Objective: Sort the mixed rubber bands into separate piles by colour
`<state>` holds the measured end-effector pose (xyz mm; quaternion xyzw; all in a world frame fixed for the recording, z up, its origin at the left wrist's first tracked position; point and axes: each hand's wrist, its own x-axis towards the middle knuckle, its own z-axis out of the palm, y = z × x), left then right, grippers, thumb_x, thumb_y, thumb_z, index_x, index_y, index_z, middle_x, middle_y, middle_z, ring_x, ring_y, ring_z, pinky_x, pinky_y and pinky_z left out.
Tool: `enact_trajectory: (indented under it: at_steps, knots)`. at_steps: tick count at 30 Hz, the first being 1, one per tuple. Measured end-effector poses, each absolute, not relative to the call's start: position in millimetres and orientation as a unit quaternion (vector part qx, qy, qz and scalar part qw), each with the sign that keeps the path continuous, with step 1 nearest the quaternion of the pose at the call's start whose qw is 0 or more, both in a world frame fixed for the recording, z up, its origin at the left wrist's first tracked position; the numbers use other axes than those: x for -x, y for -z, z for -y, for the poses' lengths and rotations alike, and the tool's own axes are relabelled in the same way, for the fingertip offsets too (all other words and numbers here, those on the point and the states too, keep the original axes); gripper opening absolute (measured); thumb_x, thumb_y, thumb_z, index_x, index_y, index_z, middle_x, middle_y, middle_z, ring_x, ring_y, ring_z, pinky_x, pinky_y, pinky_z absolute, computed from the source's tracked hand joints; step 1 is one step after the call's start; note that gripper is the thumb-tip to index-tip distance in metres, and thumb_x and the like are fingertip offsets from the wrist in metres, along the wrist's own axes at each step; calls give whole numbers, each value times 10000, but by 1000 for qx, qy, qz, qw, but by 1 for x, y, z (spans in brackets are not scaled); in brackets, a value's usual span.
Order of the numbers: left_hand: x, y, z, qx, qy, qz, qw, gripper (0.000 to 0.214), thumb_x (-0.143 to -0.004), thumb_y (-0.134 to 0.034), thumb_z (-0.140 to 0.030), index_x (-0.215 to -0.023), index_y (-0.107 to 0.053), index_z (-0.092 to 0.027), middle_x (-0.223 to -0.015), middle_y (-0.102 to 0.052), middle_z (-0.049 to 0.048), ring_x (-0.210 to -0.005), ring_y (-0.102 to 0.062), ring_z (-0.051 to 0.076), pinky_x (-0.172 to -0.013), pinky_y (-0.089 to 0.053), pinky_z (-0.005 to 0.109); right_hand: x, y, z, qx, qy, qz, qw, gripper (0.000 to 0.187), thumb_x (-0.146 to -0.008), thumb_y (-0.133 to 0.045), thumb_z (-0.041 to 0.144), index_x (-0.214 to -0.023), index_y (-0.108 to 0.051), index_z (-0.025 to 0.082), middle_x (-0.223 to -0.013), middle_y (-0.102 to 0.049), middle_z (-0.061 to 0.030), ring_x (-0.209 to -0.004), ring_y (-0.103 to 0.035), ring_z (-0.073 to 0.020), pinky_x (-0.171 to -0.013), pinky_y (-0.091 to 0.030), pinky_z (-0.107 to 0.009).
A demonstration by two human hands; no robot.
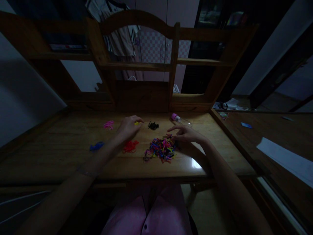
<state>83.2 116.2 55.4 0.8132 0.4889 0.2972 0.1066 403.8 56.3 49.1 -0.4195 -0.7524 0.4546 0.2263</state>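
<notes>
I count six gatherings of small band-like pieces on one wooden desk (73, 160): five of a single colour and one mixed. The mixed heap (161, 150), the biggest, sits toward the near edge, a little right of the middle, with red, blue, pink, yellow and black tangled together; the pieces in it are too many and too dim for me to number. Left of it lies one red cluster (130, 146), and farther left one blue cluster (96, 146). On the far side, from left to right, there is one pink cluster (109, 124), one yellow cluster (136, 123) partly covered by fingers, and one black cluster (153, 125).

Two bare hands are over the desk. The left hand (128, 127) reaches to the yellow cluster, its fingers bent closely about it; I cannot tell whether they pinch a piece. One thin band circles that wrist. The right hand (186, 133) is at the mixed heap's far right side, its fingers loosely parted, the forefinger stretched leftward over the heap.

One clear bottle (184, 121) with one purplish-pink cap (174, 116) lies on its side just beyond the right hand. On a second wooden surface (242, 137) at the right are one white sheet (286, 160) and one small blue item (246, 125).
</notes>
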Motion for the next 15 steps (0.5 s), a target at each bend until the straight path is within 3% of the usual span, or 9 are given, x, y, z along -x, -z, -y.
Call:
enact_trajectory:
  at_steps: [4,8,15]
  knots:
    - [-128,-59,-98,-859,-276,-395,173,233,-819,-557,-268,-953,-734,-199,-974,-701,65,-927,-629,219,-858,-458,321,-405,-38,-63,457,-419,747,239,383,-807,-656,340,-1154,-647,176,-476,-406,86,-379,-296,-55,-355,-142,-182]
    - [-161,-49,-96,-887,-236,-328,221,240,-818,-570,-248,-990,-721,-176,-965,-692,72,-883,-626,201,-811,-464,306,-406,-30,-69,470,-392,758,225,290,-805,-645,326,-1034,-698,158,-486,-473,56,-391,-377,-67,-359,-213,-179]
    - [-184,-31,-113,-898,-207,-263,287,229,-760,-673,-282,-960,-729,-185,-874,-672,40,-793,-612,177,-713,-448,263,-406,-34,-67,470,-434,734,229,305,-772,-674,342,-991,-695,132,-477,-482,65,-387,-367,-59,-364,-224,-179]
